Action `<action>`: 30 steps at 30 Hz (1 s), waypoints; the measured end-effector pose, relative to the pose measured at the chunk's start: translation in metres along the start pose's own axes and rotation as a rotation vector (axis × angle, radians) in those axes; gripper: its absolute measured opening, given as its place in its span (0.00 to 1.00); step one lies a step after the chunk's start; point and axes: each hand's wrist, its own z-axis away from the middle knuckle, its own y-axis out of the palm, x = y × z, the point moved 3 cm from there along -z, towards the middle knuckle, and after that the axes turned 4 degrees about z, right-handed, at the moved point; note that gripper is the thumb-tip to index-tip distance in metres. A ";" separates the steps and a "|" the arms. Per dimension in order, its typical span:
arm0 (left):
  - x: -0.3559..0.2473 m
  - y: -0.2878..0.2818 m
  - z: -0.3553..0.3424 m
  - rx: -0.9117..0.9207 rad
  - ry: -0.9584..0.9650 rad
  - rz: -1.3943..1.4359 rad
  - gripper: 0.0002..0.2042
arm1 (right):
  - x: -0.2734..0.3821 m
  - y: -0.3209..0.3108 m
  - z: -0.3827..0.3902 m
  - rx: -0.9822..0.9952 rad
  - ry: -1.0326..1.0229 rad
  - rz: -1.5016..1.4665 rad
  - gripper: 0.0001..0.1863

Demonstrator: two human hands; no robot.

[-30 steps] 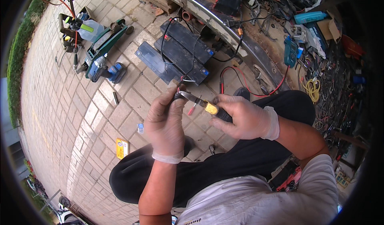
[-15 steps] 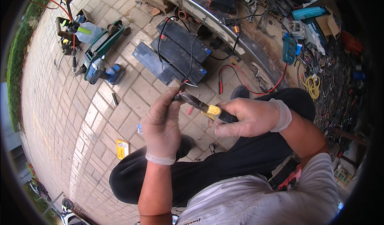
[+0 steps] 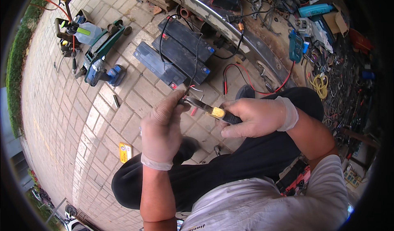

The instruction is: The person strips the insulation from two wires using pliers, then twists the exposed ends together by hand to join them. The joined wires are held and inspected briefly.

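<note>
"What takes up the most room?"
"The paved ground [image 3: 96,153], laid in pale bricks."
"And on it?"
"Three long black batteries [image 3: 179,55] lying side by side beyond the hands, then a blue cordless drill [image 3: 95,74] apart from them, to their left."
"The hands?"
"Both gloved. The right hand [image 3: 258,115] has its fingers wrapped round the handles of the pliers; the left hand [image 3: 161,126] has thumb and fingers pinched together on a dark cable."
"Where are the pliers [image 3: 218,112] exactly?"
"Between the hands, yellow and black grip in the right, nose pointing at the left fingertips."
"And the dark cable [image 3: 182,101]?"
"Its end is at the nose. Whether the jaws bite it, I can't tell."
</note>
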 end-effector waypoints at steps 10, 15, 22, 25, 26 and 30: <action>0.004 0.014 0.002 -0.139 -0.238 0.465 0.13 | 0.006 0.002 -0.002 -0.230 -0.153 0.289 0.15; 0.004 0.020 0.002 -0.228 -0.141 0.301 0.13 | 0.004 0.006 -0.008 -0.215 -0.149 0.271 0.14; 0.007 0.020 0.003 -0.341 -0.087 0.309 0.12 | 0.008 0.013 -0.014 -0.430 -0.222 0.265 0.14; 0.005 0.017 0.001 -0.323 -0.111 0.311 0.13 | 0.012 0.014 -0.014 -0.548 -0.308 0.262 0.16; 0.004 0.016 0.001 -0.305 -0.138 0.342 0.13 | 0.014 0.014 -0.013 -0.589 -0.349 0.273 0.16; 0.003 0.014 0.001 -0.259 -0.254 0.569 0.13 | 0.013 0.013 -0.011 -0.474 -0.226 0.047 0.15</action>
